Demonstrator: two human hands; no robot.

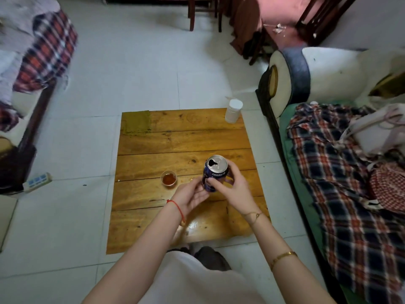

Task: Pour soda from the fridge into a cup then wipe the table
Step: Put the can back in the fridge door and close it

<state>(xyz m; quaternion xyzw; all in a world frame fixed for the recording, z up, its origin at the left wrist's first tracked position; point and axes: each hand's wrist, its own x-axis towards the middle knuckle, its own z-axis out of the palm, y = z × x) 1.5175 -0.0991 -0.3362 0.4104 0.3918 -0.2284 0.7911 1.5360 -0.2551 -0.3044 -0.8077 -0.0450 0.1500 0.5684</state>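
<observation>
Blue aluminium soda can (215, 173), opened, is hovering over the low wooden plank table (175, 150) on pale tiles; right hand (233, 185) is wrapping it, left hand (192, 195) is cupping its base with loose fingers. Its label is unreadable. Small clear cup (169, 179) is holding brown liquid beside a folded olive cloth (136, 122).

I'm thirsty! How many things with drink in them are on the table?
2. The can is near the table's middle, gripped by the right hand with the left hand touching it. The cup stands just left of it.
</observation>
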